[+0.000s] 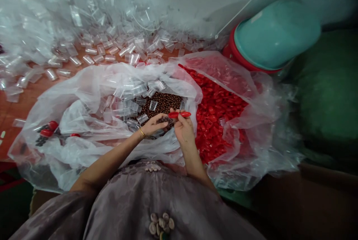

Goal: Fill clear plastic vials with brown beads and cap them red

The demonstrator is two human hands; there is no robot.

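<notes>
My left hand (155, 124), with a gold bracelet at its wrist, is closed around a clear plastic cup (164, 120) with dark balls inside. Just to the right, my right hand (184, 126) pinches red plastic pieces (180, 114) against the cup's open end. Below both hands, small brown balls (163, 103) fill part of a white plastic bag (84, 83), with clear cups (131, 102) lying on their left side. Many red pieces (212, 117) fill another bag right of my right hand.
A large heap of clear cups (92, 50) covers the back left of the orange tabletop (36, 100). Stacked turquoise and red basins (276, 35) stand at the back right. Filled red-capped cups (47, 131) lie on the plastic at the left.
</notes>
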